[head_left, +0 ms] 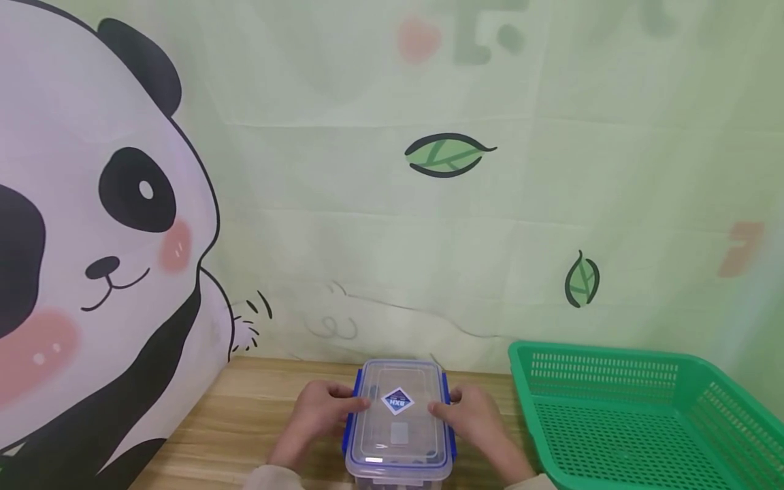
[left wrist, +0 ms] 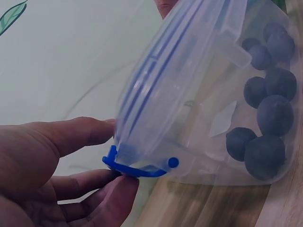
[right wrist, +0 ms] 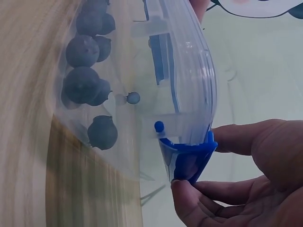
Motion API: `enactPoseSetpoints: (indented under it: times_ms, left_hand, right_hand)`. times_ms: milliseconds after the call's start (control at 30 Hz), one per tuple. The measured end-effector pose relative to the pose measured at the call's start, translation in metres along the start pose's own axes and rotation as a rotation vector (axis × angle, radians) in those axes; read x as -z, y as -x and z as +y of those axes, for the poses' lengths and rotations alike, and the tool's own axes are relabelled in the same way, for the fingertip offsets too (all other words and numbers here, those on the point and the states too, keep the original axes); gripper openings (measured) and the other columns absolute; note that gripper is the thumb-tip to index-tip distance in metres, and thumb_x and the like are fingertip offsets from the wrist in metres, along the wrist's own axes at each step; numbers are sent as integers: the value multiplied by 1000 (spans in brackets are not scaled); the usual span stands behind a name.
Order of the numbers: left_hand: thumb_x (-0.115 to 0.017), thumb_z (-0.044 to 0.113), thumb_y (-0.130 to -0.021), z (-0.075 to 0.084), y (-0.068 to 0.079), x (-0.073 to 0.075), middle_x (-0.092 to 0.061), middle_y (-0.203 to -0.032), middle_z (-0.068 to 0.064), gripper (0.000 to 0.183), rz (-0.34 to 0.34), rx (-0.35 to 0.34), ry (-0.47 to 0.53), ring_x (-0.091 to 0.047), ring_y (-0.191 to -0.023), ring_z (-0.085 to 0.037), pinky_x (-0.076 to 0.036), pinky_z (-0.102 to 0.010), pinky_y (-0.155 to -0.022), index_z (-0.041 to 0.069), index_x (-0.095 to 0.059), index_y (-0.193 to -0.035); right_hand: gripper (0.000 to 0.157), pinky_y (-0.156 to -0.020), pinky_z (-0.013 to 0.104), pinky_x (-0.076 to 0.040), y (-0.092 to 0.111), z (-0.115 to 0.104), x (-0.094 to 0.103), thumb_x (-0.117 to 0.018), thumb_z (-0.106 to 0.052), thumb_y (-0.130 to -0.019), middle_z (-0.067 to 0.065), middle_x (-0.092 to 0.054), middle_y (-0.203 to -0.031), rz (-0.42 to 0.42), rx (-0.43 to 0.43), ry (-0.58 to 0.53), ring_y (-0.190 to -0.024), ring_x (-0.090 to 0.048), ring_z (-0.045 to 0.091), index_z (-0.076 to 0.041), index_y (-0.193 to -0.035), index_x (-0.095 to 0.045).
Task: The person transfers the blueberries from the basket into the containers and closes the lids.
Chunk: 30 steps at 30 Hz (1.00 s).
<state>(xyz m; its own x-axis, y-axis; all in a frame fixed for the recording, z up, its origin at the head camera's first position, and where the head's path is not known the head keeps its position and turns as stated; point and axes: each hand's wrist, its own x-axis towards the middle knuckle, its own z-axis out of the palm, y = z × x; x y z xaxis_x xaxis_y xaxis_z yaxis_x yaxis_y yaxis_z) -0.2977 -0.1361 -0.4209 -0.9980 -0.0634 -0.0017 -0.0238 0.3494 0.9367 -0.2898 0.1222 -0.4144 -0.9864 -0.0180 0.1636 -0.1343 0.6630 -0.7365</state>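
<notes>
A clear plastic food container (head_left: 376, 446) with a blue-lined lid stands on the table, a diamond-shaped label (head_left: 398, 401) on top. Dark round berries that look like blueberries (left wrist: 275, 116) lie in its bottom. From the left, my left hand (head_left: 315, 412) pinches the container's edge, thumb on the lid and fingers beneath a blue side latch (left wrist: 137, 169). My right hand (head_left: 484, 418) does likewise on the opposite side, its fingertips against the other blue latch (right wrist: 189, 161). Both latches appear tilted outward in the wrist views. The container's near end is cut off in the head view.
To the right stands a green plastic basket (head_left: 533, 422) with slotted walls. Behind the wooden table (head_left: 214, 435) hangs a pale green cloth (head_left: 367, 238) printed with leaves and a large panda (head_left: 147, 272) on the left.
</notes>
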Motion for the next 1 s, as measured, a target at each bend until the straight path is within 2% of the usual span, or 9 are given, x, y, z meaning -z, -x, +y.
enactPoseSetpoints:
  times_ms: [367,633,800,1000]
  left_hand:
    - [-87,10,-87,6,3,-3,-73,-89,-9,23,38,-64,-141,-71,-75,-20,-69,-41,-67,-6,-78,-99]
    - [-86,10,-85,9,4,-6,-74,-86,-7,19,65,-109,-217,-69,-69,-18,-66,-34,-60,-4,-79,-94]
    - [-86,10,-85,12,6,-7,-72,-81,-5,15,85,-115,-262,-66,-64,-16,-63,-31,-57,-1,-79,-90]
    - [-86,9,-84,13,7,-7,-70,-79,-3,13,90,-116,-284,-64,-63,-16,-61,-29,-55,0,-78,-88]
  right_hand:
    - [25,-56,30,-56,3,-5,0,-84,-16,-89,6,-66,-76,20,46,30,-68,-60,18,6,-91,-71]
    - [22,-54,30,-53,2,-4,-2,-84,-14,-88,4,-63,-74,57,107,83,-66,-57,18,4,-87,-71]
    - [23,-55,30,-53,1,-4,-2,-84,-15,-89,4,-62,-74,47,101,86,-66,-57,17,4,-90,-71]
    - [22,-52,28,-51,0,-4,-2,-83,-14,-90,3,-60,-72,27,89,79,-64,-56,17,1,-85,-68]
